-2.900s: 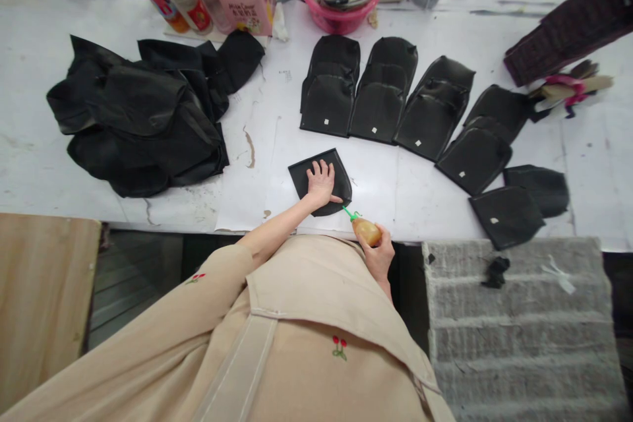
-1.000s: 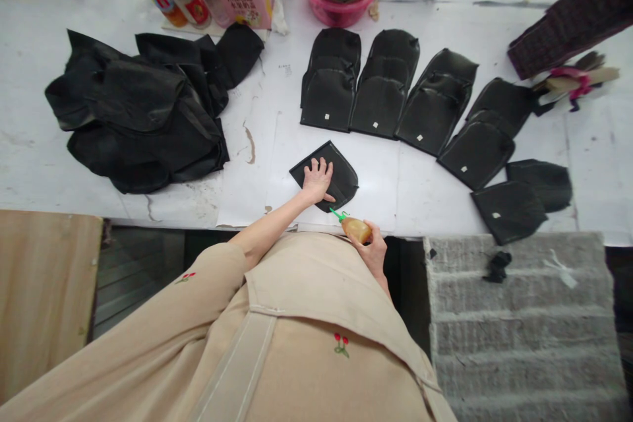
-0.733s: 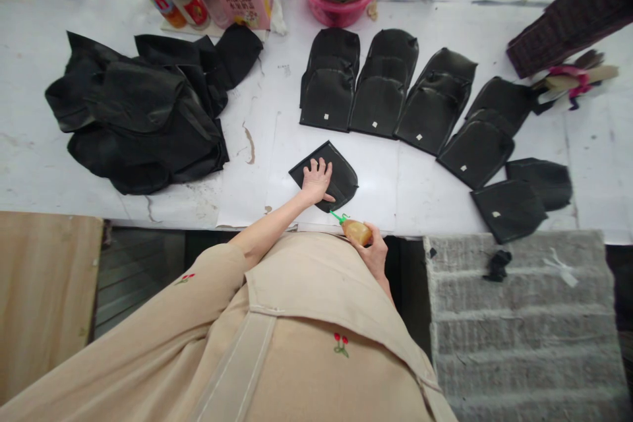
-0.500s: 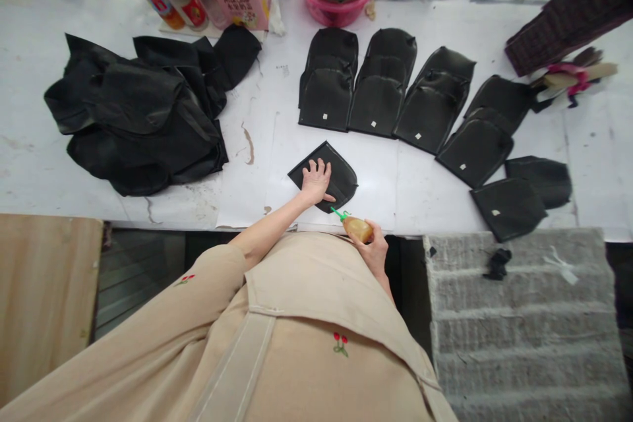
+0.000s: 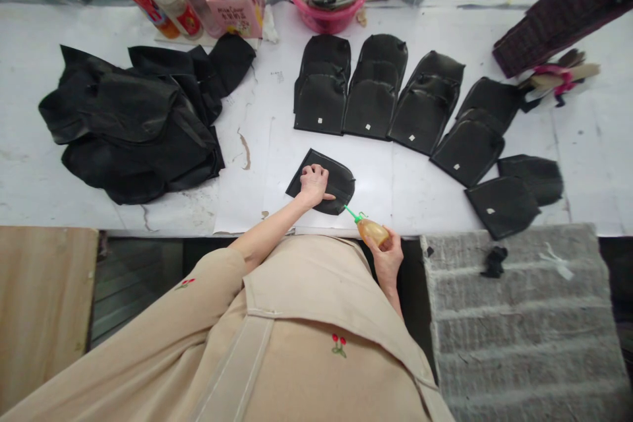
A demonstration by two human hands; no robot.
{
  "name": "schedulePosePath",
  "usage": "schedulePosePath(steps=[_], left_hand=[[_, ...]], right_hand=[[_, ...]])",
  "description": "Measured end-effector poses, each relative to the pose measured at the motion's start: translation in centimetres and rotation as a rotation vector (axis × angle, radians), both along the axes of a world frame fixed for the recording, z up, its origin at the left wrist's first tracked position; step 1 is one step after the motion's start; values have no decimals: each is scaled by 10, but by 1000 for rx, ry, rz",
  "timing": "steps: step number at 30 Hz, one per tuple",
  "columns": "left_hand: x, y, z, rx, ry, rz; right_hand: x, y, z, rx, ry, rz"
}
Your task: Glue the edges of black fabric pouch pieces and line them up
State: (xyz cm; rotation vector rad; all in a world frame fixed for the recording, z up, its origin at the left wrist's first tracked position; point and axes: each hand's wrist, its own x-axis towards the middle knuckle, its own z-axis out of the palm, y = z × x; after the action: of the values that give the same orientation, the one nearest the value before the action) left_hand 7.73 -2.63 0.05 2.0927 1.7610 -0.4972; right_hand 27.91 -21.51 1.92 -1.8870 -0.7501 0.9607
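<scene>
My left hand (image 5: 314, 185) rests on a black leather-like piece (image 5: 340, 177) with one rounded end, its fingers bent and its thumb stretched toward the near edge. The piece lies flat on the white-covered table (image 5: 254, 201). In my right hand (image 5: 388, 257) is a squeeze bottle (image 5: 373, 232) of amber liquid with a thin green nozzle. Its tip is at the near right edge of the piece; whether it touches is too small to tell. Several similar black pieces (image 5: 368, 109), overlapped in pairs with small white labels, lie in an arc beyond and to the right.
A heap of black material (image 5: 133, 125) lies to the left. Along the back stand bottles (image 5: 180, 6), a pink box (image 5: 235, 6) and a pink bowl (image 5: 329, 16) of tools. At right are a dark patterned object (image 5: 558, 16) and a grey striped cloth (image 5: 519, 316) below the table edge.
The nozzle tip has moved right along the near edge of the black piece, with my right hand. The piece has turned slightly, and my left fingers are more bent.
</scene>
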Motion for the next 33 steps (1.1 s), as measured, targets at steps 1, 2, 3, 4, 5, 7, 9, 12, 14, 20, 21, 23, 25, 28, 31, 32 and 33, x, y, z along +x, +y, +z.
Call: schedulePosePath(steps=[1, 2, 3, 4, 5, 7, 9, 12, 14, 20, 21, 23, 25, 28, 31, 32, 33], left_hand=[[0, 1, 1, -4, -2, -1], [1, 2, 1, -7, -3, -2], [2, 3, 2, -9, -3, -4], [2, 3, 2, -7, -2, -5], [3, 4, 2, -3, 1, -6], [3, 4, 3, 2, 11, -8], [3, 4, 3, 5, 19, -13], [3, 4, 3, 16, 26, -33], [2, 4, 3, 17, 33, -43], [-1, -1, 1, 2, -2, -52], [-1, -1, 1, 2, -7, -51], [-2, -3, 0, 0, -13, -45], [-2, -3, -1, -1, -14, -38], [-2, -3, -3, 8, -9, -37], [-2, -3, -4, 14, -7, -40], [-2, -3, -5, 13, -8, -38], [-2, -3, -5, 11, -9, -36]], right_hand=[[0, -2, 2, -10, -29, 24], [0, -4, 4, -20, -54, 49], [-1, -5, 6, -29, -70, 75], [-3, -7, 7, -35, -83, 98], [-5, -8, 7, -41, -99, 113], [-8, -8, 5, -48, -139, 120], [-11, -7, 0, -53, -184, 107], [-11, -6, -8, -36, -214, 116], [-10, -5, -12, -12, -246, 134], [-4, -2, -15, 63, -435, 149], [-4, -2, -15, 70, -454, 151], [-3, -3, -14, 73, -471, 158], [-3, -5, -14, 72, -482, 158], [-3, -7, -13, 70, -495, 141], [-2, -6, -14, 65, -479, 124], [-2, -5, -14, 63, -472, 120], [-2, -5, -14, 58, -464, 118]])
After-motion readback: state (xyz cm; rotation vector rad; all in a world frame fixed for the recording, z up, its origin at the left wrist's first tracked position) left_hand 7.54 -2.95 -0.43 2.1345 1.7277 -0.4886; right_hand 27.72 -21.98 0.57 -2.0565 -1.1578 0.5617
